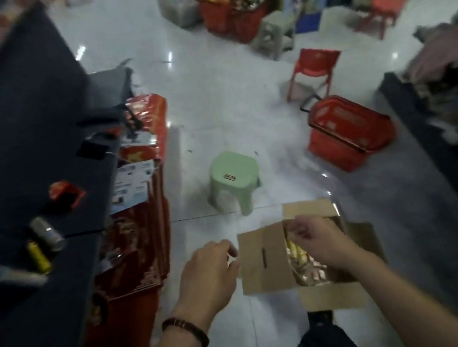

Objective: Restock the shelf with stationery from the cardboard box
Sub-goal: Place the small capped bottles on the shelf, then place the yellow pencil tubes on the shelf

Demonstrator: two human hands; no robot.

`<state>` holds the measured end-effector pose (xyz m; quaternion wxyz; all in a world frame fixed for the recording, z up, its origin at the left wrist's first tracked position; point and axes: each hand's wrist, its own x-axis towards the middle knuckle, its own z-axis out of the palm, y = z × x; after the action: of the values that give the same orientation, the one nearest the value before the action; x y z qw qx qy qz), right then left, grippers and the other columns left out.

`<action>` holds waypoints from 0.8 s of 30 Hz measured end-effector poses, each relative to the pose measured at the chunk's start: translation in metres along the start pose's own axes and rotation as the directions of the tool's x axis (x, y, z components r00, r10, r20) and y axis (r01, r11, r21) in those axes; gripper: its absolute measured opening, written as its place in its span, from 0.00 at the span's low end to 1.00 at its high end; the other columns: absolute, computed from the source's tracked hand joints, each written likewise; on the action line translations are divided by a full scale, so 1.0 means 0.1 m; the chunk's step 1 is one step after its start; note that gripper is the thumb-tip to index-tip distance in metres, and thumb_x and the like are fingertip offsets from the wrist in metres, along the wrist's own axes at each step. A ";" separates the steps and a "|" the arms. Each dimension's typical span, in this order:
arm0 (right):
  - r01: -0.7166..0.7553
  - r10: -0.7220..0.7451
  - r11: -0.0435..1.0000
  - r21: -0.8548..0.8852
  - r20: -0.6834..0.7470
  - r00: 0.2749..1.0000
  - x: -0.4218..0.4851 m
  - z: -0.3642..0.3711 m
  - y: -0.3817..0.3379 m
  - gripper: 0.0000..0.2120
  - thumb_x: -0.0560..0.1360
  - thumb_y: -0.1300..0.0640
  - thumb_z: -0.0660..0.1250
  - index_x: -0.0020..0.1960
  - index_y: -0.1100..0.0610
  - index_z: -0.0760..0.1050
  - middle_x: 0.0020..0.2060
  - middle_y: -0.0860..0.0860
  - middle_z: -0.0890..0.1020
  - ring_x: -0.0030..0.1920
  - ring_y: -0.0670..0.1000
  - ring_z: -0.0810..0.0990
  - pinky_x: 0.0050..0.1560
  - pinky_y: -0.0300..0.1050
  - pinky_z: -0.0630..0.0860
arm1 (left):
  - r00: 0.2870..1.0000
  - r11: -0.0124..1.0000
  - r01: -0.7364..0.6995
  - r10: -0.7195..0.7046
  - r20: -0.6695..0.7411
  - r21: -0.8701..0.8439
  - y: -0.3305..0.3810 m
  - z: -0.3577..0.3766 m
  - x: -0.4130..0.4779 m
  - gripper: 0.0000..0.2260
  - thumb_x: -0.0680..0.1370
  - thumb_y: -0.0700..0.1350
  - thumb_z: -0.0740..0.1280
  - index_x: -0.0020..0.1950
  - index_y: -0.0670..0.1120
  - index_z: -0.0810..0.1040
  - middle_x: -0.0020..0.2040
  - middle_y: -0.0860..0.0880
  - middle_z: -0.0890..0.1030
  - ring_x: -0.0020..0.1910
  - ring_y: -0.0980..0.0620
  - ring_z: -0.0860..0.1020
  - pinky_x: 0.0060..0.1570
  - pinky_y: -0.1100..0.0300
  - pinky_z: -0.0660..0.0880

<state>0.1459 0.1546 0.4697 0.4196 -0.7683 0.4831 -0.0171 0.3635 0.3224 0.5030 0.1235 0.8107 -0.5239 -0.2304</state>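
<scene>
Left grip curls beside cardboard box flap; right grip curls over stationery; holds unclear. Weak pinch risks spillage.

clear: floor strip left bare between box and shelf | box mouth opened, flaps spread, partly covered by right hand | blocked: shelf foot lined with red packets; green stool stood just behind box; red basket set well right
</scene>
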 end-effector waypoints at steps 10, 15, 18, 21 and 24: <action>-0.416 0.411 0.908 0.048 0.079 0.908 0.83 -0.59 2.70 0.06 0.82 0.53 0.70 0.57 0.51 0.81 0.50 0.46 0.84 0.48 0.41 0.81 0.42 0.36 0.75 | 0.923 0.996 0.089 -0.089 0.375 0.016 0.92 2.02 1.68 0.05 0.84 0.51 0.64 0.58 0.55 0.79 0.53 0.56 0.77 0.53 0.52 0.78 0.55 0.53 0.79; -0.534 0.518 0.846 0.017 0.216 0.828 1.62 0.07 3.76 0.08 0.80 0.50 0.70 0.59 0.50 0.80 0.49 0.44 0.83 0.48 0.45 0.81 0.48 0.43 0.79 | 0.858 0.990 0.142 -0.114 0.501 -0.020 0.77 3.37 2.44 0.10 0.84 0.50 0.65 0.65 0.54 0.75 0.63 0.55 0.74 0.61 0.51 0.75 0.61 0.52 0.77; -0.592 0.567 0.806 0.003 0.285 0.773 2.16 0.75 4.40 0.11 0.80 0.52 0.70 0.62 0.51 0.80 0.55 0.49 0.84 0.52 0.49 0.82 0.52 0.46 0.80 | 0.820 0.989 0.145 -0.114 0.560 -0.010 0.55 4.22 2.92 0.10 0.84 0.46 0.65 0.65 0.54 0.73 0.61 0.53 0.71 0.59 0.51 0.74 0.59 0.51 0.77; -0.615 0.578 0.788 0.014 0.323 0.749 2.72 1.42 4.93 0.13 0.79 0.52 0.71 0.63 0.51 0.79 0.56 0.51 0.84 0.53 0.52 0.82 0.54 0.49 0.81 | 0.820 0.982 0.188 -0.165 0.548 0.014 0.26 5.04 3.39 0.13 0.81 0.39 0.67 0.62 0.52 0.72 0.60 0.49 0.72 0.57 0.48 0.73 0.58 0.49 0.78; -0.623 0.584 0.780 0.061 0.289 0.759 3.27 2.06 5.42 0.19 0.77 0.53 0.74 0.67 0.54 0.77 0.57 0.52 0.84 0.57 0.54 0.82 0.55 0.47 0.79 | 0.831 0.972 0.230 -0.218 0.511 0.040 0.00 5.79 3.71 0.19 0.80 0.37 0.69 0.69 0.51 0.72 0.65 0.45 0.72 0.62 0.46 0.73 0.61 0.52 0.77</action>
<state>0.0143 -0.0611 -0.1462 0.5185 -0.5321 0.6445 0.1805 0.2004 0.0100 -0.0878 -0.0387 0.7745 -0.4364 -0.4563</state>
